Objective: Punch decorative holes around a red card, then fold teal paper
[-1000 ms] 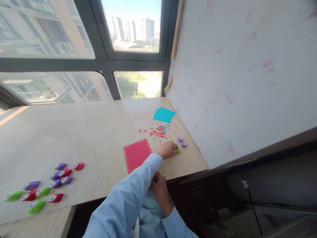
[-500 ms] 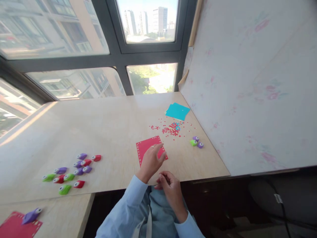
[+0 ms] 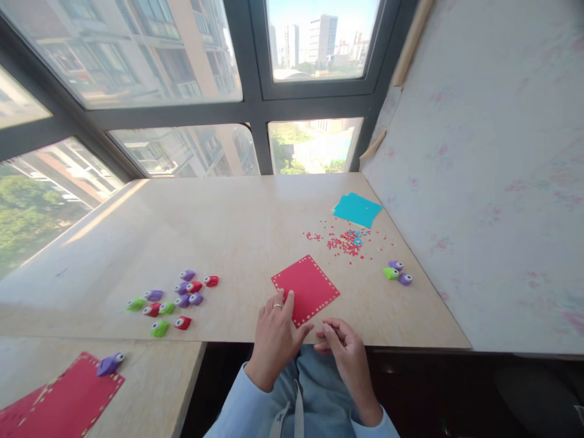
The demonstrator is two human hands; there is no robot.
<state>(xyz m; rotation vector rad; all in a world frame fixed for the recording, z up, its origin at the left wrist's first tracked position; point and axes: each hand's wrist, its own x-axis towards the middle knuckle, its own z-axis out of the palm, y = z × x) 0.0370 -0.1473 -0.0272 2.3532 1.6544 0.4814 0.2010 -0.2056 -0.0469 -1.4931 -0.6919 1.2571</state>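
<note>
A red sheet of paper [image 3: 306, 285], with small holes punched along its edges, lies turned like a diamond near the table's front edge. My left hand [image 3: 278, 334] has its fingers stretched out, and its fingertips rest on the sheet's lower left part. By the front edge, just right of the sheet's near corner, my right hand [image 3: 345, 356] has thumb and fingers pressed together. Whether anything is between them cannot be made out. Small red paper bits [image 3: 344, 244] lie scattered beyond the sheet, with a few blue bits among them.
Blue paper sheets [image 3: 357, 210] lie at the back right. Purple and green craft punches [image 3: 398, 274] sit near the wall [image 3: 493, 182]. Several more punches [image 3: 173, 301] are grouped to the left. A purple punch [image 3: 110, 364] rests on punched red sheets [image 3: 68, 395] at lower left.
The view has swung left. The red sheet has been turned to a diamond position. My left hand has shifted from over its middle to its lower left edge; my right hand stays closed near the table's edge.
</note>
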